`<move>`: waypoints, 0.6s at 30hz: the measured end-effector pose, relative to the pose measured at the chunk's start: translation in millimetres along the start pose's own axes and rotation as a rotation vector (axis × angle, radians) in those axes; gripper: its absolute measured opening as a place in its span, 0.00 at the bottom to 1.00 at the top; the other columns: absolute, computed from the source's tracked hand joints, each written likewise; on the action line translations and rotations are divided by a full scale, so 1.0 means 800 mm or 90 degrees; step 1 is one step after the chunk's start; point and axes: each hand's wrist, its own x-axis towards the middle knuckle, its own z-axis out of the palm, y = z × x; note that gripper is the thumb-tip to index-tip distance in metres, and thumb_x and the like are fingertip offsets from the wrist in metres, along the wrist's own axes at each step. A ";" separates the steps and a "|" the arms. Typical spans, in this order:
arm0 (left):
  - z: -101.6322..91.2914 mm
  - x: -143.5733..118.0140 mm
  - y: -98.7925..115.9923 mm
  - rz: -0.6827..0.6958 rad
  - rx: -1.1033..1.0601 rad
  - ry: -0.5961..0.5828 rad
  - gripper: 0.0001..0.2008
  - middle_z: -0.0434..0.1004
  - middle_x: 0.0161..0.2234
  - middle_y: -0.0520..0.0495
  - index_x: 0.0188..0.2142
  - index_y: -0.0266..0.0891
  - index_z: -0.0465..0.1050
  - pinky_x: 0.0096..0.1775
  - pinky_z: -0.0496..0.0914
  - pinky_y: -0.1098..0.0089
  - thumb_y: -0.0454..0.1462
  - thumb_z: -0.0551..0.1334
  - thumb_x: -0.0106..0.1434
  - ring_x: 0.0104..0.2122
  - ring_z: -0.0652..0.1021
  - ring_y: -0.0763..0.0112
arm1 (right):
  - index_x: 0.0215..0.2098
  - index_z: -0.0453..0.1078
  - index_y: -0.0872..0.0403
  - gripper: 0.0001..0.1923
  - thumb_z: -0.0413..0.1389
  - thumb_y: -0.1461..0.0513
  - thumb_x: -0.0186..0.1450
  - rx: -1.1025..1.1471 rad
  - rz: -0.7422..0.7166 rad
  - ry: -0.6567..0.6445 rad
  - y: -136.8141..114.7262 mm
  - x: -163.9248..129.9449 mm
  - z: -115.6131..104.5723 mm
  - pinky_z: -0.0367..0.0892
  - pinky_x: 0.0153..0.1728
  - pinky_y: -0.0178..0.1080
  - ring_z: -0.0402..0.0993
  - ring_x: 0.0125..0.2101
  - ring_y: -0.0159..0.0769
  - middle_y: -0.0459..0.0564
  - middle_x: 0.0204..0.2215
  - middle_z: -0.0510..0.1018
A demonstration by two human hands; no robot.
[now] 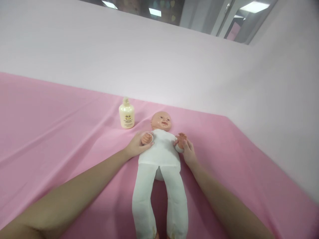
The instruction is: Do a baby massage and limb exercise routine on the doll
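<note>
A smooth pink cloth [62,132] covers the whole surface, and a pale white wall [149,66] stands behind it.

From the lower left the bare left forearm reaches in. The left hand [136,146] lies at the doll's arm on that side; its fingers [139,136] are curved and only a little apart, wrapped loosely around the small plastic doll hand [147,138] and its white cuff. It looks like a soft hold, not a tight pinch.

Behind this hand, a bit to the left, stands a cream-yellow plastic lotion bottle with a pump top [127,114] — upright, near the doll's head but not touching it. The bottle is not transparent, so I cannot tell what is inside.

In the middle lies the baby doll with a bald plastic head and a white fabric body [160,152], on its back on the cloth, head toward the wall, legs toward the person.

On the right, the right hand [187,151] holds the other doll arm — the fingers close together, pinching around the wrist just under the raised orange-pink doll hand [181,136].
</note>
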 end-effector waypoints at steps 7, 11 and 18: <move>-0.001 0.000 0.001 0.004 0.014 -0.010 0.17 0.81 0.51 0.42 0.51 0.44 0.75 0.54 0.77 0.56 0.45 0.68 0.65 0.52 0.81 0.55 | 0.49 0.79 0.49 0.24 0.58 0.40 0.70 0.036 0.008 0.038 0.003 -0.001 0.001 0.66 0.64 0.55 0.79 0.49 0.47 0.49 0.33 0.83; -0.001 0.001 -0.001 0.008 0.016 -0.010 0.17 0.82 0.50 0.43 0.51 0.43 0.75 0.55 0.76 0.55 0.45 0.68 0.65 0.51 0.81 0.56 | 0.49 0.77 0.48 0.22 0.56 0.42 0.72 0.046 0.000 0.055 0.003 0.001 0.002 0.70 0.58 0.52 0.80 0.44 0.44 0.49 0.35 0.83; 0.001 0.001 -0.005 0.012 0.011 -0.005 0.16 0.81 0.51 0.42 0.51 0.43 0.75 0.55 0.75 0.55 0.45 0.68 0.66 0.51 0.81 0.56 | 0.59 0.72 0.44 0.21 0.57 0.46 0.73 0.109 0.013 0.090 -0.005 0.003 0.006 0.75 0.48 0.46 0.79 0.40 0.38 0.49 0.44 0.80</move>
